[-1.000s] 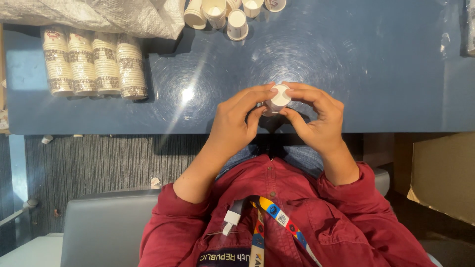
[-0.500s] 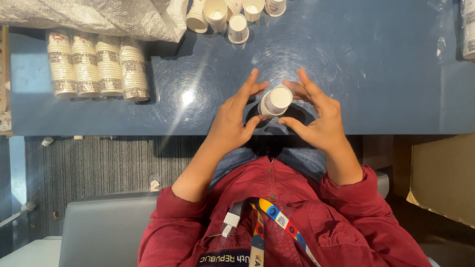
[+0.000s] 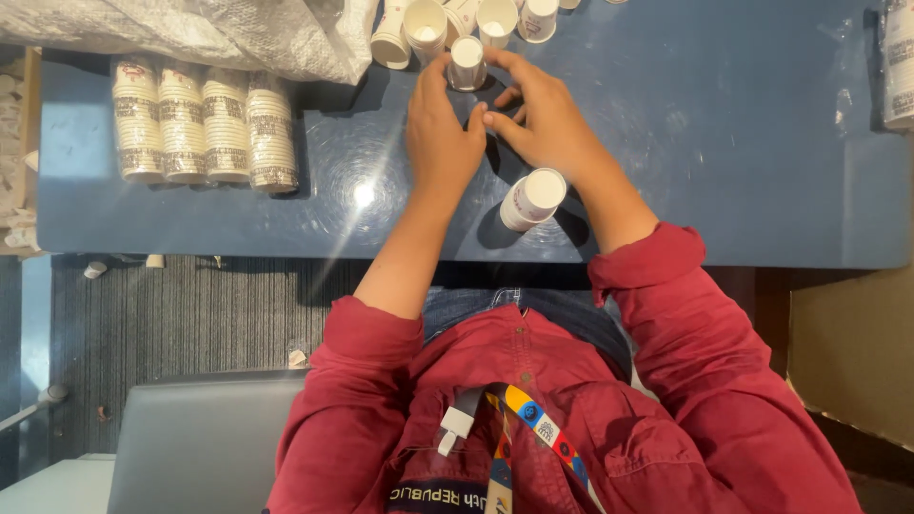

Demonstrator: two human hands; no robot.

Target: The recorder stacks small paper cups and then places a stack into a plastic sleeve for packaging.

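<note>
Now, L to R: cup stacks (image 3: 205,122) are lying sideways on the blue table (image 3: 724,143); my left hand (image 3: 441,133) & right hand (image 3: 543,119) are closing together around a small paper cup (image 3: 466,63), w/ another cup (image 3: 533,199) standing near my right wrist.
</note>
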